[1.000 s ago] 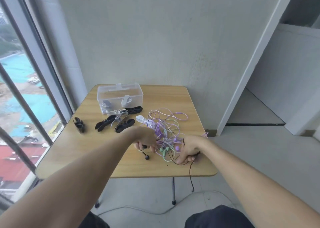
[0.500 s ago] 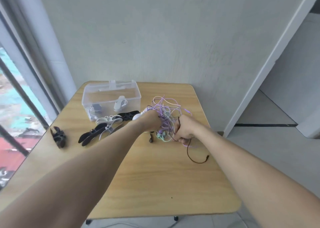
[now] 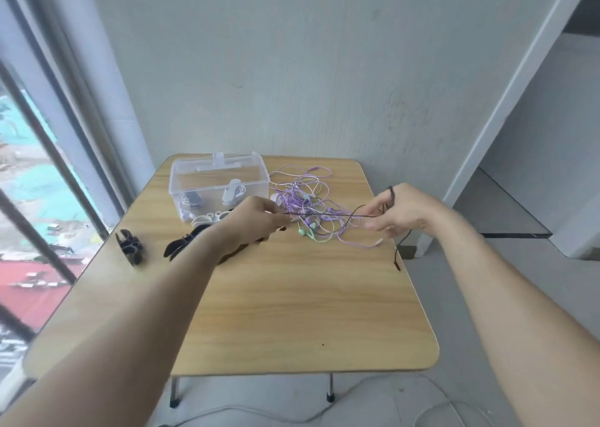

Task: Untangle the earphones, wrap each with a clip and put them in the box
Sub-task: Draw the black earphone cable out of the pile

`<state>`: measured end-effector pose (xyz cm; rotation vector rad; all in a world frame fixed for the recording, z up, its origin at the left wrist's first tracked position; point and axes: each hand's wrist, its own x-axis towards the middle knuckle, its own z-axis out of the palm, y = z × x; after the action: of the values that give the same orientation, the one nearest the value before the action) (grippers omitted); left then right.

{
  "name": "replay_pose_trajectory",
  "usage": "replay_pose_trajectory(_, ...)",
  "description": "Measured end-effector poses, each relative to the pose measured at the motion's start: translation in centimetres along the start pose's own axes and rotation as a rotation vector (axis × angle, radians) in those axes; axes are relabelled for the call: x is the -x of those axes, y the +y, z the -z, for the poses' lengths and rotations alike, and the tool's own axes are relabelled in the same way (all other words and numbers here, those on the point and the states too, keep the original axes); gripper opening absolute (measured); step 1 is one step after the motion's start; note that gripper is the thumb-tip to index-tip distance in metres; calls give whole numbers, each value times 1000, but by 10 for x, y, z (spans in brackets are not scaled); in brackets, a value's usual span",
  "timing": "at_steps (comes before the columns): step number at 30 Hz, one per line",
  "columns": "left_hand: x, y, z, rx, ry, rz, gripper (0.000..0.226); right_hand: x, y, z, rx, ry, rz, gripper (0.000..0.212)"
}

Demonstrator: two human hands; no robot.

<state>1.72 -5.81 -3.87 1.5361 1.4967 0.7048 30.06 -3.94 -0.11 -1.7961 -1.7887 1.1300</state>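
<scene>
Over the far half of the table (image 3: 292,303), both hands are stretching a thin black earphone cable (image 3: 324,215) between them, just above the purple tangle (image 3: 305,202) of other earphones. That pile is sitting right beside the clear box (image 3: 220,179), w/ a green pair (image 3: 311,233) poking out at its near edge.

Handling-wise, imo the cable is super light and floppy, zero stiffness, so it's going to sag and snag on every loop it's crossing. Prob best to be holding it near an end (plug or buds) and feeding that end back thru the loops, not yanking the middle, since pulling tight just locks knots and thin wire like this is easy to damage.

Left hand (image 3: 256,223) is reaching in palm-down, its fingers pinching the black cable at one side. Right hand (image 3: 399,212) is holding the other side, thumb and forefinger pinching it, w/ a bit of cable looping over the top of the hand and the loose tail hanging down past the table edge. Both forearms are extending forward, hands well apart.

Black clips (image 3: 130,246) and a white clip (image 3: 207,219) are waiting near the box, which already has a couple of wrapped sets in it, btw.
</scene>
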Motion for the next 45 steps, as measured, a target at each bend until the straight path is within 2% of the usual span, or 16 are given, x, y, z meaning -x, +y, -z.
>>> replay_pose_trajectory(3, 38, -7, 19, 162, -76, 7, 22, 39, -1, 17, -54, -23, 7, 18)
replay_pose_trajectory(5, 56, -14, 25, 262, -40, -67, 19, 56, 0, 21, -146, -33, 25, 18)
replay_pose_trajectory(8, 73, -17, 27, 248, 158, -206, 20, 72, 1, 13, -332, 4, 130, 16)
replay_pose_trajectory(10, 81, -11, 30, 247, 310, -280, 19, 78, -1, 5, -407, 89, 234, 14)
replay_pose_trajectory(13, 87, 2, 35, 357, 430, -335, 16, 85, -5, -6, -505, 194, 329, 15)
replay_pose_trajectory(16, 85, 18, 36, 352, 393, -366, 16, 89, -10, -24, -459, 89, 307, 15)
replay_pose_trajectory(19, 71, 33, 32, 96, 384, -290, 17, 89, -19, -52, -345, -89, 277, 14)
replay_pose_trajectory(20, 64, 36, 30, 82, 389, -244, 20, 87, -22, -61, -322, -115, 273, 13)
replay_pose_trajectory(24, 42, 51, 23, 441, 284, -72, 22, 77, -25, -84, -253, -85, 257, 12)
replay_pose_trajectory(28, 41, 66, 13, 488, 187, -205, 18, 69, -20, -92, -254, -49, 225, 10)
replay_pose_trajectory(31, 50, 68, 14, 391, 175, -300, 19, 64, -14, -90, -267, -2, 216, 9)
replay_pose_trajectory(33, 55, 58, 21, 291, 198, -303, 18, 60, -8, -85, -297, 30, 205, 9)
replay_pose_trajectory(39, 76, 3, 56, -77, 299, -39, 18, 58, 13, -70, -416, 80, 71, 13)
replay_pose_trajectory(42, 91, -31, 81, -291, 395, 50, 21, 64, 22, -64, -493, 9, -32, 24)
replay_pose_trajectory(45, 104, -58, 101, -363, 513, 143, 20, 70, 27, -62, -526, -58, -118, 26)
